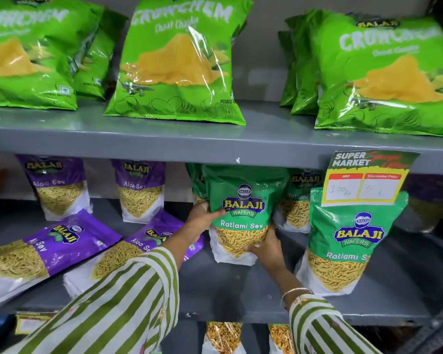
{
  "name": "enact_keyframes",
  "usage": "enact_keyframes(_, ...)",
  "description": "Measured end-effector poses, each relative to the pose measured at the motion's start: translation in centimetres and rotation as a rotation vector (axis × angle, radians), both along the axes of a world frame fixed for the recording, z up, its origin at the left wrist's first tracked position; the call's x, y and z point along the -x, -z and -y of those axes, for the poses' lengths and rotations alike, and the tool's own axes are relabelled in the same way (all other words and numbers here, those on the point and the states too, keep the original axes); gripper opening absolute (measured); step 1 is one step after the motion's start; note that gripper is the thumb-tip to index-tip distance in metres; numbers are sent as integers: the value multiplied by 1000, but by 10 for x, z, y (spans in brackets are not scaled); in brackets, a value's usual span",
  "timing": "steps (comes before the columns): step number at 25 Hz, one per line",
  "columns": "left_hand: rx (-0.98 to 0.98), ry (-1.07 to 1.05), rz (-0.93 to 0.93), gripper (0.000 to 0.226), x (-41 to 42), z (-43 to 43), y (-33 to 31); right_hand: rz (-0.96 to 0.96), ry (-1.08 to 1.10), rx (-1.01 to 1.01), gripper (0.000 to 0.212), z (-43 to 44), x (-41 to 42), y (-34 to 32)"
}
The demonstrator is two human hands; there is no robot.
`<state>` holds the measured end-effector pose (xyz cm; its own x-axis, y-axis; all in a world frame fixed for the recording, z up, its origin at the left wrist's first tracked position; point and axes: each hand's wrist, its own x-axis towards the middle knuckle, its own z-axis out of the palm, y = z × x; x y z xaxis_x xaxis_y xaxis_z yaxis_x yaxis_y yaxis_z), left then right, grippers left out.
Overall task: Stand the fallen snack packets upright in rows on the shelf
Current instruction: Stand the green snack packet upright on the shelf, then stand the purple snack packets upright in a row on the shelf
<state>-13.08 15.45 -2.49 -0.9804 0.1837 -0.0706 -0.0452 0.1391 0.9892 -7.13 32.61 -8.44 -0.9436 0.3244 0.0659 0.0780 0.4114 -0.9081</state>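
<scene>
A green Ratlami Sev packet [242,203] stands upright on the middle shelf [228,287]. My left hand [202,215] grips its left edge and my right hand [267,247] holds its lower right corner. More green Ratlami Sev packets stand behind it [298,198] and to its right [348,241]. Two purple Aloo Sev packets lie flat at the front left [49,249] [138,247], the second partly under my left sleeve. Two other purple Aloo Sev packets stand upright at the back [58,185] [140,190].
Large green Crunchem chip bags [179,62] stand along the upper shelf. A price tag card [366,178] hangs from the upper shelf edge over the right green packet. Orange-yellow snack packets [224,335] show on the shelf below.
</scene>
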Motion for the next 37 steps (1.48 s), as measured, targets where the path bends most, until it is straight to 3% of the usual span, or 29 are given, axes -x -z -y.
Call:
enact_keyframes(4,193,-91,-97,40,-13,46,-11,226,26,-194,66,-5,-1,-8)
enact_keyframes(7,505,-222,-39,27,-25,117,-4,527,-36,-319,28,2,-6,-11)
enact_keyframes(9,562,-236,69,21,-28,169,8,583,-117,-269,32,25,-13,-14)
enact_keyframes(12,745,-240,185,48,-36,234,24,606,-139,-59,24,89,-23,-16)
enact_keyframes(14,723,-183,212,52,-42,258,35,700,-192,112,50,139,-25,-8)
enact_keyframes(17,386,31,328,72,-32,284,54,822,-274,437,85,210,-35,-2)
enact_keyframes(18,281,92,373,65,-22,288,65,788,-265,558,83,226,-41,-2)
enact_keyframes(21,64,218,516,32,-24,284,66,634,-228,715,40,248,-53,4)
enact_keyframes(24,36,330,574,16,-33,276,61,651,-159,709,35,250,-58,7)
enact_keyframes(26,66,350,548,23,-37,270,58,629,-156,773,20,245,-62,-4)
enact_keyframes(27,71,336,535,15,-43,267,54,591,-174,752,12,241,-64,-12)
enact_keyframes(28,41,334,497,7,-47,264,51,536,-196,683,13,235,-64,-16)
enact_keyframes(32,62,269,258,79,-51,256,39,195,-229,325,47,223,-60,-35)
enact_keyframes(33,84,249,207,86,-51,255,38,141,-238,285,54,221,-57,-37)
enact_keyframes(37,128,150,111,64,-55,253,29,70,-266,194,62,218,-50,-45)
